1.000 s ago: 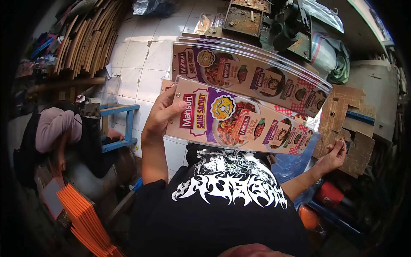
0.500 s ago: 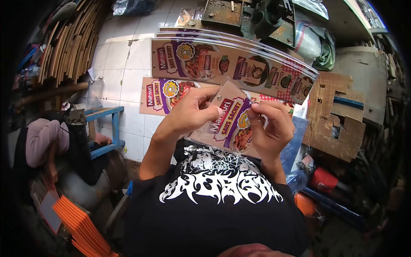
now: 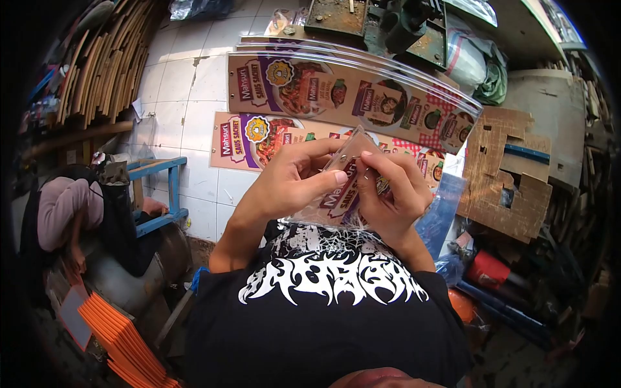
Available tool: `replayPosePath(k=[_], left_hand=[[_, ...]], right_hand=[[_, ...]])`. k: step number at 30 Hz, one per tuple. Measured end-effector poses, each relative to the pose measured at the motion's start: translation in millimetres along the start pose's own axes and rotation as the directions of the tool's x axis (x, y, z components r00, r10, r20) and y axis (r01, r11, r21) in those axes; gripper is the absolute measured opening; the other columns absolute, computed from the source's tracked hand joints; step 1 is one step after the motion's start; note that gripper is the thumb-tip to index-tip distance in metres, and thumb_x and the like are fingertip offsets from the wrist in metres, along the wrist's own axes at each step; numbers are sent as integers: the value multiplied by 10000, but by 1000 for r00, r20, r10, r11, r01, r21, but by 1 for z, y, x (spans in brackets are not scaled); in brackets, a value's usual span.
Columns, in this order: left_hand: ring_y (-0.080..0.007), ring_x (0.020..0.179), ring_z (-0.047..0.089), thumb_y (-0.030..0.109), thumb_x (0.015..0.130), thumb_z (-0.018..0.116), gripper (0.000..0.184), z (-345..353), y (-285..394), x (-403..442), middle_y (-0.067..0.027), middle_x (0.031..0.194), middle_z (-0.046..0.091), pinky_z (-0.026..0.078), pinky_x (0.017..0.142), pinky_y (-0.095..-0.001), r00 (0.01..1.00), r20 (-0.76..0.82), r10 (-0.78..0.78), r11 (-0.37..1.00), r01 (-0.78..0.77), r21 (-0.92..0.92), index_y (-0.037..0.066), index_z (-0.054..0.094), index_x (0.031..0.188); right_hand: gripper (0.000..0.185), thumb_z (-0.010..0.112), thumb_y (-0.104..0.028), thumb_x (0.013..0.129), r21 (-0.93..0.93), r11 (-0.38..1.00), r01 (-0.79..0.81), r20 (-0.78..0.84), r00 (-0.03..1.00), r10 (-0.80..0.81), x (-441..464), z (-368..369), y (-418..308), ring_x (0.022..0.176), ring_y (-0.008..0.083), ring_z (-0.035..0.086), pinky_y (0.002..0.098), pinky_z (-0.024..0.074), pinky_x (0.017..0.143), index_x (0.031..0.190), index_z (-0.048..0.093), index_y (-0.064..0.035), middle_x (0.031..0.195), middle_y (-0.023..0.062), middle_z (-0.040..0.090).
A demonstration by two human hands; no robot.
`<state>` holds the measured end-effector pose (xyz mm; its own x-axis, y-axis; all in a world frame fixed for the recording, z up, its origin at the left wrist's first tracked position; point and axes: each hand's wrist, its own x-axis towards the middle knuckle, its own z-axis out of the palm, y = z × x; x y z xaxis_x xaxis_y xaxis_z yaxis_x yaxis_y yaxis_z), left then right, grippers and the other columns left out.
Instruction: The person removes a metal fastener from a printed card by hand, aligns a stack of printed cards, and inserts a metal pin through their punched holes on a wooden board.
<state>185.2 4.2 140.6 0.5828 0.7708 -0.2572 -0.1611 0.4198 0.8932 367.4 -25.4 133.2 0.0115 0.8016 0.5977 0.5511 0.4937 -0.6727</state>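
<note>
My left hand (image 3: 291,181) is closed round the edge of a printed display sign (image 3: 336,204) in a clear plastic cover, its thumb flat on the front. The sign is tilted before my chest and reads "Mahsuri Saus Sachet". Near its upper corner is a small metal eyelet (image 3: 344,158). Just beside the eyelet, my right hand (image 3: 398,194) pinches a thin bit of metal, perhaps wire; its exact kind is too small to tell. Beyond my hands lies a similar sign (image 3: 226,143), and behind that stands a row of overlapping covered signs (image 3: 349,107).
A metal machine with trays (image 3: 336,26) stands at the far side. Cut brown board (image 3: 501,207) lies to the right. At left are a blue frame (image 3: 174,187), stacked boards (image 3: 103,64) and orange-edged panels (image 3: 119,330). Another person's sleeve (image 3: 68,213) shows there.
My right hand has moved left and up across the sign, bringing its fingertips close to the eyelet. The sign has shifted slightly, and my right hand now covers more of its print.
</note>
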Motion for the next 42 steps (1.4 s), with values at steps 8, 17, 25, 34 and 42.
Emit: replayPosePath(k=[8, 17, 25, 34, 42], left_hand=[[-100, 921, 602, 3, 869, 548, 477, 5, -1, -2, -70, 1042, 639, 497, 810, -257, 997, 3, 77, 997, -77, 24, -37, 480, 1339], [-118, 925, 607, 25, 896, 538, 502, 13, -1, -10, -103, 1038, 648, 495, 798, -270, 998, -13, 68, 998, -68, -5, -15, 428, 1385], [-128, 917, 611, 32, 908, 546, 520, 12, -5, -12, -128, 1010, 666, 489, 781, -267, 997, 11, 78, 997, -78, 14, -3, 399, 1406], [-117, 900, 607, 34, 912, 557, 511, 11, -6, -13, -110, 992, 667, 484, 779, -263, 997, 16, 74, 997, -74, 8, 1, 412, 1400], [-104, 884, 601, 41, 914, 563, 493, 15, -4, -14, -98, 974, 661, 477, 753, -246, 997, -4, 80, 997, -80, 0, -5, 425, 1385]], right_hand=[[304, 723, 100, 684, 21, 998, 63, -24, 998, -63, -2, -1, 4, 584, 183, 592, 284, 482, 508, 964, 697, -15, 731, 80, 617], [332, 714, 100, 678, 18, 995, 102, -29, 994, -102, -7, -2, 5, 591, 186, 594, 285, 485, 509, 991, 692, -6, 736, 84, 617], [314, 712, 103, 676, 41, 993, 109, -48, 993, -107, -7, -3, 5, 586, 187, 598, 286, 487, 506, 971, 682, -1, 738, 89, 621], [307, 708, 97, 665, 46, 993, 110, -54, 993, -107, -9, -3, 4, 591, 193, 608, 292, 494, 508, 954, 682, -4, 737, 90, 622], [314, 703, 95, 653, 52, 991, 121, -58, 991, -118, -11, -1, 7, 577, 190, 596, 294, 482, 496, 950, 683, -6, 724, 81, 612]])
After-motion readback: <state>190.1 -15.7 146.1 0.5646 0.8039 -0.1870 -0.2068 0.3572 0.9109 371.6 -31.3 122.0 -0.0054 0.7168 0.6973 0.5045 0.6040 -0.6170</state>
